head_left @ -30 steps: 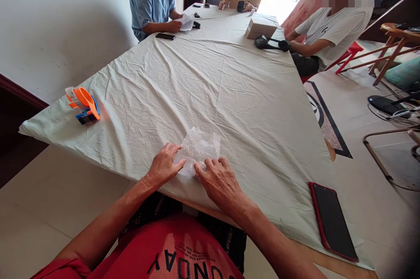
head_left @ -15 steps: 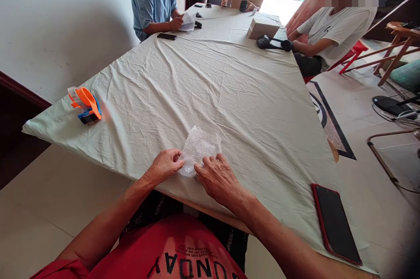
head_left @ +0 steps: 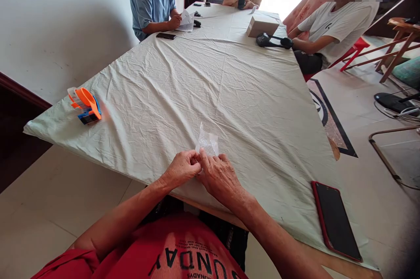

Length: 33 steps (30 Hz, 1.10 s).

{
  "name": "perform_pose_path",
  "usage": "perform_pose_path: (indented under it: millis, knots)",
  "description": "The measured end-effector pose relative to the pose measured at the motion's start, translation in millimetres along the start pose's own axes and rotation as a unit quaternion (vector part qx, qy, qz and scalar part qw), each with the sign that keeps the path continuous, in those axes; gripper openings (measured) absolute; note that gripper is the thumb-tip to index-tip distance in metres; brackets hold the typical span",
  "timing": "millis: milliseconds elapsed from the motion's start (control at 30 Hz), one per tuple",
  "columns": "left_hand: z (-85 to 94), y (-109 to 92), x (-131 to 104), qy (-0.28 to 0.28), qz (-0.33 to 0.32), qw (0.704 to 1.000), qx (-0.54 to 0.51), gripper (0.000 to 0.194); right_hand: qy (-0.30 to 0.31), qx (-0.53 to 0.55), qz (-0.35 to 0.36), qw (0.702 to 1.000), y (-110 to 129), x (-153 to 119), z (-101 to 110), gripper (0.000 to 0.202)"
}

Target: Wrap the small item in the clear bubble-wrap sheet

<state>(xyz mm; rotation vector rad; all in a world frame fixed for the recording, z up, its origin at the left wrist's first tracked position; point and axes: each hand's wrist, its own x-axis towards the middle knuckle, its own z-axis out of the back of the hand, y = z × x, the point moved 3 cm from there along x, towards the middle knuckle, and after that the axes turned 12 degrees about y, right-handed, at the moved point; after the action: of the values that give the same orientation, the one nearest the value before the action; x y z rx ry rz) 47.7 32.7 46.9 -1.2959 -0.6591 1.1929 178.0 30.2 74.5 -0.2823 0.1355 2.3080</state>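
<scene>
At the table's near edge, the bubble wrap now stands folded narrower than a moment ago, bunched between both hands. The left hand and right hand have closed together, pinching its lower end; the folding is progressing.

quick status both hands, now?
Left hand: closed, pinching the near edge of the bubble wrap piece.
Right hand: closed on the same bubble wrap piece, fingertips meeting the left hand's.
</scene>
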Motion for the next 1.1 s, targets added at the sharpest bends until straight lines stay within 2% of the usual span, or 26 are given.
perform_pose_path:
  millis: [133, 233, 333, 467, 633, 800, 900, 967, 1100]
  knots:
    - [-4.1, -10.1, -3.2, 0.054, -0.012, 0.994, 0.096, 0.014, -0.052, 0.089, 0.031, 0.994, -12.3, -16.3, -2.2, 0.057]
    - [-4.0, -14.9, -6.8, 0.079, -0.032, 0.980, 0.179, 0.020, -0.089, 0.196, 0.033, 0.976, -27.2, -34.5, -7.2, 0.062]
    - [-5.8, -16.4, -8.8, 0.060, -0.066, 0.956, 0.278, 0.022, -0.106, 0.262, -0.034, 0.959, -40.9, -46.8, -19.4, 0.050]
    - [-9.9, -13.5, -8.3, 0.018, -0.113, 0.921, 0.373, 0.014, -0.097, 0.270, -0.130, 0.949, -46.4, -50.8, -37.0, 0.028]
    - [-11.9, -9.6, -6.1, 0.053, -0.146, 0.910, 0.385, 0.014, -0.143, 0.314, -0.205, 0.916, -43.2, -53.6, -44.6, 0.028]
    - [-10.5, -12.2, -5.7, 0.081, -0.136, 0.910, 0.383, 0.031, -0.141, 0.409, -0.221, 0.874, -38.1, -57.0, -50.7, 0.029]
    - [-10.8, -12.7, -5.1, 0.100, -0.142, 0.904, 0.391, 0.033, -0.139, 0.447, -0.246, 0.849, -37.3, -59.7, -52.8, 0.033]
    - [-11.2, -11.5, -4.5, 0.105, -0.150, 0.902, 0.392, 0.031, -0.132, 0.456, -0.252, 0.843, -36.1, -60.5, -52.8, 0.035]
    - [-12.1, -8.1, -3.7, 0.100, -0.170, 0.899, 0.392, 0.030, -0.101, 0.448, -0.254, 0.851, -32.6, -58.1, -51.9, 0.039]
